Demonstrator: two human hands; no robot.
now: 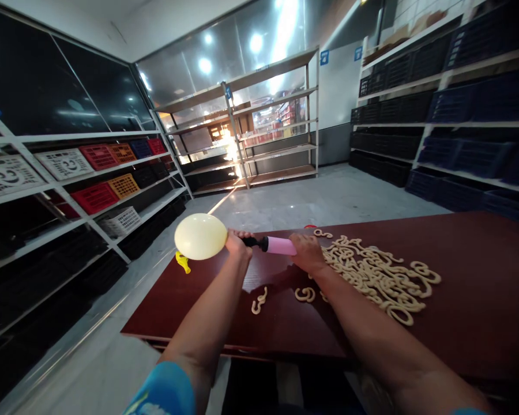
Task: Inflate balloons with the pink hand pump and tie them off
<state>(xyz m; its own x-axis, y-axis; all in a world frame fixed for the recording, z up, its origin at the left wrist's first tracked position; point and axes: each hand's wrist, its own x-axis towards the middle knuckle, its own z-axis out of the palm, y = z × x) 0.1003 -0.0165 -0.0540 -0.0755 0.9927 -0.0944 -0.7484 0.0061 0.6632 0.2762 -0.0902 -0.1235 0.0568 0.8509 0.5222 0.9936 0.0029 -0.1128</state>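
Note:
A pale yellow balloon (pixel 200 237), swollen with air, sits at the tip of a pink and black hand pump (pixel 281 246). My left hand (pixel 239 242) is closed where the balloon's neck meets the black end of the pump; the neck itself is hidden by the fingers. My right hand (pixel 308 252) wraps round the far end of the pump's pink barrel. The pump lies roughly level above the dark red table (pixel 199 311). To the right of my right hand spreads a heap of beige curled pieces (pixel 372 271), whose kind I cannot make out.
A bright yellow item (pixel 183 263) shows at the table's left edge, below the balloon. Two small groups of curled pieces lie near the front. Shelves with coloured crates (pixel 96 196) line the left, dark crates (pixel 462 155) the right, and a metal rack (pixel 242 138) stands at the back.

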